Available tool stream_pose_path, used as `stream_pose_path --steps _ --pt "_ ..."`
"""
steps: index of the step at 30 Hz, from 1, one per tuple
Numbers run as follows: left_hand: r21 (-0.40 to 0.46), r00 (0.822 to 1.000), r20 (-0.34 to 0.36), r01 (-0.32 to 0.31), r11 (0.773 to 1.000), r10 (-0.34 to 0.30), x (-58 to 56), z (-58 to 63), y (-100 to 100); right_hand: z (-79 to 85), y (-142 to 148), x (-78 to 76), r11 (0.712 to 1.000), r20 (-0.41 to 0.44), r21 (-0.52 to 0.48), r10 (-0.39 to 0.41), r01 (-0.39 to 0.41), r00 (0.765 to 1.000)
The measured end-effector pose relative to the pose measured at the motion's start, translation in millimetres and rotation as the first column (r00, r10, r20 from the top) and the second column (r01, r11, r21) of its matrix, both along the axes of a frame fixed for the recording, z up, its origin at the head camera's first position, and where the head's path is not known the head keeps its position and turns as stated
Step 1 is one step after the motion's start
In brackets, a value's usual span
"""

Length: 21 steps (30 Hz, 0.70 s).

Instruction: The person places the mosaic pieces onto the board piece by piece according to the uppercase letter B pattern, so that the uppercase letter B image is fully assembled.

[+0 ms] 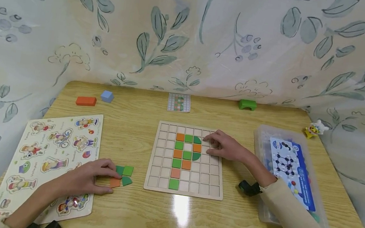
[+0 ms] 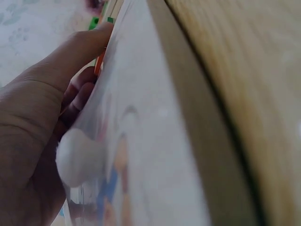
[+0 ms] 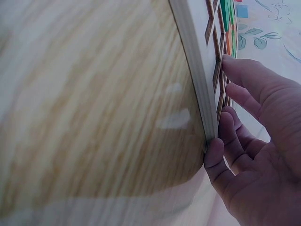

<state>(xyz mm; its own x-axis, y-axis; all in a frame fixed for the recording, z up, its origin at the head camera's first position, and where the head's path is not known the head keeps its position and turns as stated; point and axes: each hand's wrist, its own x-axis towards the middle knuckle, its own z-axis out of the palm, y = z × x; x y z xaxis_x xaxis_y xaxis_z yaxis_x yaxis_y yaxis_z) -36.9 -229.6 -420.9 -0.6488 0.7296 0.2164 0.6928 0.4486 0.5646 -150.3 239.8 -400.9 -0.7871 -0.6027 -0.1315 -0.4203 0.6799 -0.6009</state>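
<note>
A wooden grid board (image 1: pixel 163 189) lies mid-table, with orange and green square tiles and green quarter-round tiles set in its cells. My right hand (image 1: pixel 228 147) rests at its right side, thumb and fingers apart over the cells; in the right wrist view the fingertips (image 3: pixel 215 149) touch the board's edge. Farther left, my left hand (image 1: pixel 87 176) reaches over a peg puzzle board (image 1: pixel 85 201) to a small group of loose tiles. Its fingertips are right at a dark green tile (image 1: pixel 119 170) and an orange tile (image 1: pixel 115 183). Beside them lie a green square (image 1: pixel 128 170) and a green quarter-round (image 1: pixel 126 181).
A pattern card (image 1: pixel 178 108) lies behind the grid board. Along the back are a red block (image 1: pixel 86 101), a blue block (image 1: pixel 107 96) and a green arch block (image 1: pixel 247 105). A clear plastic box (image 1: pixel 263 135) and a small yellow figure (image 1: pixel 314 130) stand at the right.
</note>
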Motion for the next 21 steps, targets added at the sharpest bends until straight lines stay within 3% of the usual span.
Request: stream_pose_path --steps 9,13,17,21 --pt "0.0 1.0 0.021 0.003 1.0 -0.003 0.6 5.1 0.3 0.5 -0.8 0.9 1.0 -0.006 0.003 0.001 -0.001 1.0" --pt "0.074 0.999 0.034 -0.018 0.997 0.016 0.3 15.7 6.9 0.8 -0.7 0.7 1.0 0.0 0.003 0.002 -0.002 1.0" --pt "0.176 1.0 0.003 0.007 0.984 -0.007 -4.4 28.4 28.2 2.7 -0.8 1.8 1.0 0.01 0.007 -0.003 0.003 1.0" --pt "0.158 1.0 -0.023 -0.002 0.987 0.006 -9.7 34.6 63.2 3.4 -1.0 1.7 1.0 0.008 0.009 -0.002 0.002 1.0"
